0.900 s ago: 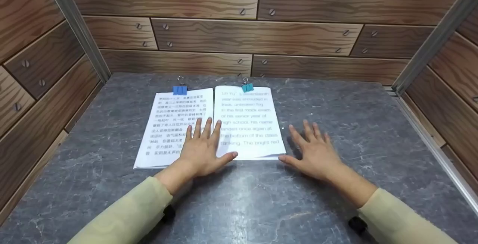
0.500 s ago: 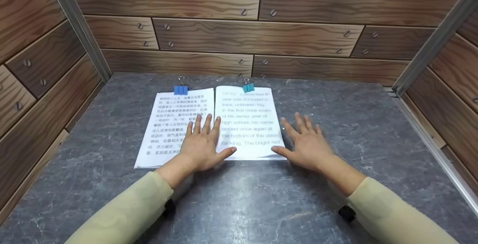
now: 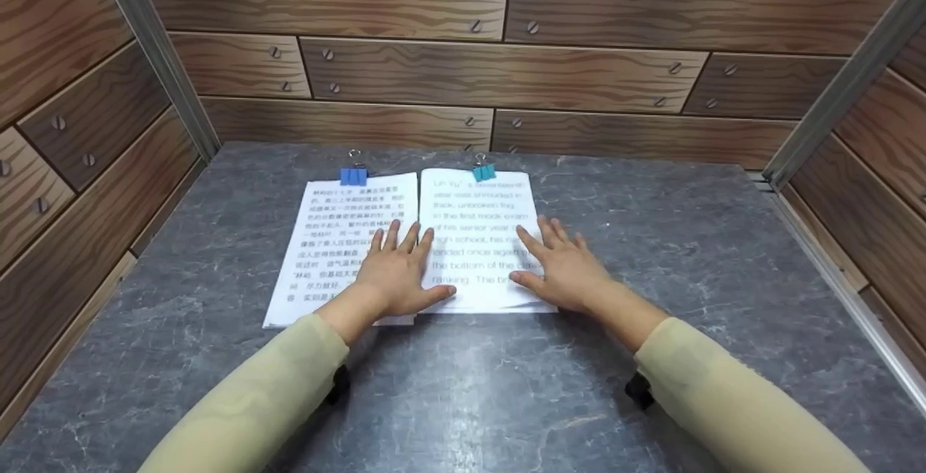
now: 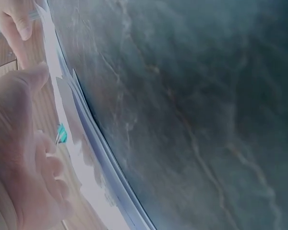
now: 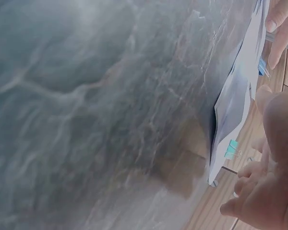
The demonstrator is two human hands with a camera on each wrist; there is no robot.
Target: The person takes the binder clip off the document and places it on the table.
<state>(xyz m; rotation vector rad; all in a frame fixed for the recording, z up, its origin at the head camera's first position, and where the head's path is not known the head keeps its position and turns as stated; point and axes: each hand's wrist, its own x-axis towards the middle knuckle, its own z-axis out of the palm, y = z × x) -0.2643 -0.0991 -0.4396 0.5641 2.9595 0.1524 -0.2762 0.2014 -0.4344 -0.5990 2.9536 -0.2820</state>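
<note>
In the head view, a booklet of printed sheets lies spread on the table. Its left page [image 3: 300, 263] carries Chinese characters and its right page [image 3: 470, 191] English text. A blue binder clip [image 3: 354, 176] grips the left page's top edge, and a teal binder clip [image 3: 483, 172] the right one's. My left hand [image 3: 391, 278] is over the lower right of the left page, fingers spread, thumb across the right page. Over the right page's lower right edge is my right hand [image 3: 571, 270], its fingers spread too. Both wrist views show a gap between palm and paper; neither hand holds anything.
The table [image 3: 492, 386] has a dark grey marbled surface. Wood-patterned panels [image 3: 405, 68] wall it in at the back and both sides, with metal posts [image 3: 155, 61] at the corners. In the right wrist view the loose sheets [image 5: 235, 100] curl up slightly at the edge.
My right hand has moved left, from beside the booklet to over its right page. The left hand has shifted slightly up, its fingers still spread. The booklet stays put.
</note>
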